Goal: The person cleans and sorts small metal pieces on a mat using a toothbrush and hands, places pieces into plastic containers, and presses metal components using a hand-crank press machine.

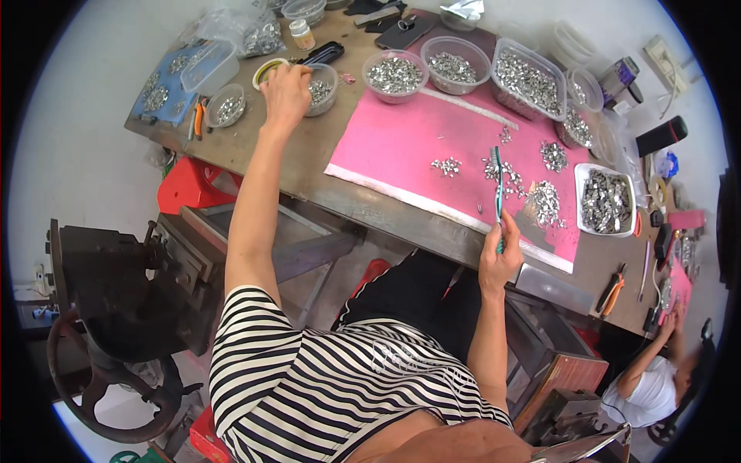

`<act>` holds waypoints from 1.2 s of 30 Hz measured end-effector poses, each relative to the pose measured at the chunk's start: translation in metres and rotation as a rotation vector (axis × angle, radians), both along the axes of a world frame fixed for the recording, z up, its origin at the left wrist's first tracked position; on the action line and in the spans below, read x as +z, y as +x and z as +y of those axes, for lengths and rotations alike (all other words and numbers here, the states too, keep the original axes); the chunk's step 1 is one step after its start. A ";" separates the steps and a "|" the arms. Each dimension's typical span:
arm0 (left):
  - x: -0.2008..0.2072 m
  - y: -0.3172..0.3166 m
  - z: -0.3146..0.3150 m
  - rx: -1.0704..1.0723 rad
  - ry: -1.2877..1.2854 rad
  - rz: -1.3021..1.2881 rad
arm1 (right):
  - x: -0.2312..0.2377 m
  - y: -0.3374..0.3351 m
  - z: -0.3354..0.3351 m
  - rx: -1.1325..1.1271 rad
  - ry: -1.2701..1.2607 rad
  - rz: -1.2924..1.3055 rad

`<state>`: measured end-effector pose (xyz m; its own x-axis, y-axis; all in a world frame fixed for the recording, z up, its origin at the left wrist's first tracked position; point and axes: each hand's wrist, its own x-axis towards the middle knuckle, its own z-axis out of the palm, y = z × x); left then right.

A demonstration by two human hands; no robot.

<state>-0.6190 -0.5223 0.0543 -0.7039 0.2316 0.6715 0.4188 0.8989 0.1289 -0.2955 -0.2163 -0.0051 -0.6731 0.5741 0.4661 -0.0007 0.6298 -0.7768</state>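
My right hand [500, 261] is closed around the handle of a teal toothbrush [499, 189], its bristle end pointing away from me over the pink mat [401, 147]. Small piles of shiny metal pieces [546, 202] lie around the brush, with a separate little heap [446, 167] to its left. My left arm reaches far across the bench; my left hand [285, 96] is at the left rim of a round clear tub [321, 91] of metal bits, beside a roll of tape [268, 72]. Its fingers are curled together, and I cannot make out what they hold.
Plastic tubs of metal pieces [395, 76] line the mat's far edge; a white tray [606, 199] stands right. Orange-handled pliers [614, 289] lie near the bench's right front. A dark machine with a handwheel [116, 378] stands left. Another person [652, 382] works at far right.
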 end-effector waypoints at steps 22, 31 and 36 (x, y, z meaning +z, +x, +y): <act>-0.044 0.089 0.158 -0.589 0.036 -0.370 | -0.002 0.001 0.004 0.023 0.020 -0.013; -0.044 0.086 0.155 -0.665 0.001 -0.329 | -0.003 0.001 0.005 0.017 -0.007 -0.020; -0.035 0.078 0.154 -0.722 -0.141 -0.254 | -0.002 0.001 0.003 0.015 -0.019 -0.033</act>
<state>-0.5414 -0.3687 0.0195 -0.4745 0.7626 0.4397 0.8796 0.4299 0.2038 -0.2941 -0.2128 -0.0070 -0.6967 0.5724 0.4324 0.0157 0.6147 -0.7886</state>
